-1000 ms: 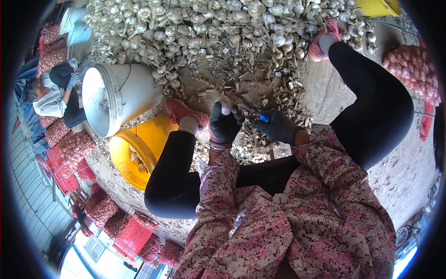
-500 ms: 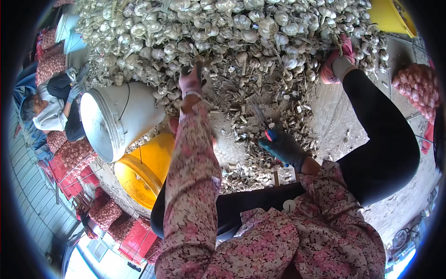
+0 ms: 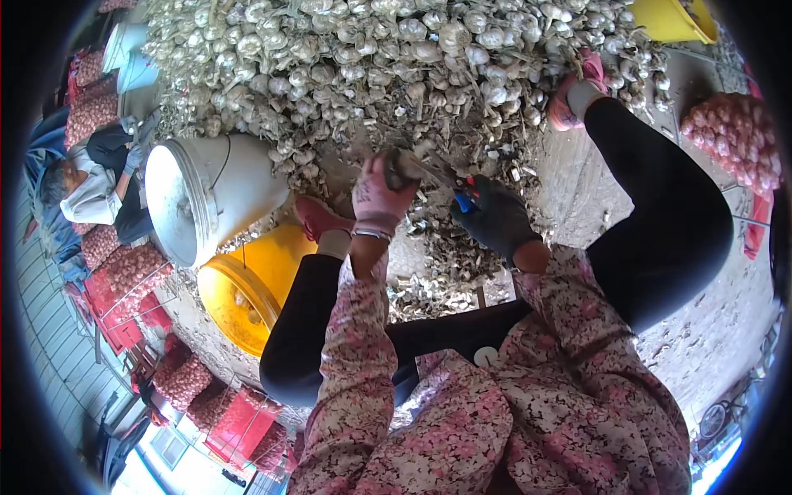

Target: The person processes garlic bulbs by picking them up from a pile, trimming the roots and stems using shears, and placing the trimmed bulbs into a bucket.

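My left hand (image 3: 384, 196), in a pale pink glove with dark fingertips, is closed around a garlic bulb (image 3: 406, 167); the fingers partly hide it. My right hand (image 3: 500, 219), in a dark glove, grips shears (image 3: 465, 200) with red and blue on the handles. The metal blades point up and left, their tips right by the garlic in my left hand. Beyond both hands rises a large heap of garlic bulbs (image 3: 363, 74) with dry stems. Cut stem pieces (image 3: 437, 247) litter the ground below the hands.
A white bucket (image 3: 235, 186) and a yellow bucket (image 3: 289, 256) lie tipped at the left. Another yellow bucket (image 3: 672, 23) is at the upper right. Net sacks of garlic (image 3: 730, 136) stand right and far left. A co-worker (image 3: 91, 194) sits at the left.
My left hand has drawn back from the heap toward my right hand, now with a garlic bulb in it. The shears have turned so their tips meet the garlic.
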`<state>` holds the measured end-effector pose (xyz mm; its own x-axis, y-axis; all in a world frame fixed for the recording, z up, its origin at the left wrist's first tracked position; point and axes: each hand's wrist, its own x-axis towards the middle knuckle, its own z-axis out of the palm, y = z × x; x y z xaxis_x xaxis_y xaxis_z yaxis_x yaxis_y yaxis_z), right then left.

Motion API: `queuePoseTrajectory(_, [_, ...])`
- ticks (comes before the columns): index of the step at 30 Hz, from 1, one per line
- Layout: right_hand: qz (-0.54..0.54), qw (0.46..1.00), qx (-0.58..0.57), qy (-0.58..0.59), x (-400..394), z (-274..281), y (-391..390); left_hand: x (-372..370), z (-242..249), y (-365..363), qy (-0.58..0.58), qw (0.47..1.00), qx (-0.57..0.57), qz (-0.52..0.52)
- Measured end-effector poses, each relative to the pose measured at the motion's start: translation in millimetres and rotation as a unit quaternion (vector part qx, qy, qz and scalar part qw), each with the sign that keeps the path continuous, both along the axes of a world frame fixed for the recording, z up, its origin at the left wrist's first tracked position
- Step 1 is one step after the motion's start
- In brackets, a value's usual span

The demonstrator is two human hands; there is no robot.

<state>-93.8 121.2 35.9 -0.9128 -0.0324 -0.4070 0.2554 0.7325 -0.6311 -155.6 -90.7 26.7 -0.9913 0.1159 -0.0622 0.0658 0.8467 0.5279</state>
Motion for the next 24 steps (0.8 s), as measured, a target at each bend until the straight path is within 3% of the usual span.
queuePoseTrajectory(2, [0.002, 1.000, -0.015, 0.001, 7, 8, 2, 27, 4, 0, -0.007, 0.999, -0.042, -0.032])
queuePoseTrajectory(3, [0.004, 0.997, -0.052, -0.054, 11, 13, 4, 39, -3, -3, 0.001, 0.999, -0.042, -0.029])
queuePoseTrajectory(5, [0.006, 0.991, -0.088, -0.101, 21, 19, 7, 56, -15, -6, -0.004, 0.957, 0.285, 0.047])
queuePoseTrajectory(6, [-0.010, 0.984, -0.156, -0.081, 29, 15, 6, 66, -9, -4, 0.003, 0.957, 0.287, 0.045])
queuePoseTrajectory(7, [-0.023, 0.972, -0.224, -0.063, 34, 19, 6, 80, -3, -2, -0.112, 0.871, 0.476, 0.046])
queuePoseTrajectory(8, [-0.020, 0.973, -0.224, -0.059, 39, 22, 7, 90, 2, 2, -0.222, 0.737, 0.637, 0.042])
queuePoseTrajectory(9, [-0.006, 0.974, -0.221, -0.056, 42, 34, 8, 94, -2, 11, -0.346, 0.468, 0.784, 0.215])
queuePoseTrajectory(10, [0.008, 0.975, -0.217, -0.054, 44, 40, 8, 93, 6, 18, -0.378, 0.459, 0.788, 0.159])
queuePoseTrajectory(12, [0.012, 0.974, -0.224, -0.024, 53, 36, 6, 91, 25, 45, -0.202, 0.637, 0.743, -0.024])
queuePoseTrajectory(13, [0.015, 0.973, -0.229, 0.005, 56, 36, 7, 88, 17, 44, -0.203, 0.636, 0.744, -0.023])
queuePoseTrajectory(15, [0.016, 0.978, -0.210, -0.001, 54, 41, 13, 73, 12, 44, -0.350, 0.368, 0.856, 0.098])
queuePoseTrajectory(16, [0.014, 0.981, -0.195, -0.007, 51, 43, 14, 71, 18, 47, -0.351, 0.369, 0.855, 0.098])
queuePoseTrajectory(17, [0.011, 0.980, -0.198, -0.007, 49, 41, 15, 72, 24, 49, -0.349, 0.410, 0.828, 0.155])
queuePoseTrajectory(18, [0.028, 0.982, -0.177, 0.056, 47, 37, 16, 72, 31, 51, -0.346, 0.449, 0.796, 0.212])
queuePoseTrajectory(19, [0.046, 0.980, -0.155, 0.118, 47, 33, 15, 73, 28, 51, -0.348, 0.450, 0.793, 0.216])
queuePoseTrajectory(21, [0.039, 0.983, -0.143, 0.104, 48, 28, 11, 78, 22, 47, -0.301, 0.559, 0.745, 0.203])
queuePoseTrajectory(22, [0.036, 0.986, -0.128, 0.097, 48, 27, 9, 81, 18, 43, -0.303, 0.560, 0.743, 0.207])
queuePoseTrajectory(24, [0.031, 0.988, -0.151, 0.029, 49, 23, 6, 88, 10, 30, -0.317, 0.456, 0.802, 0.222])
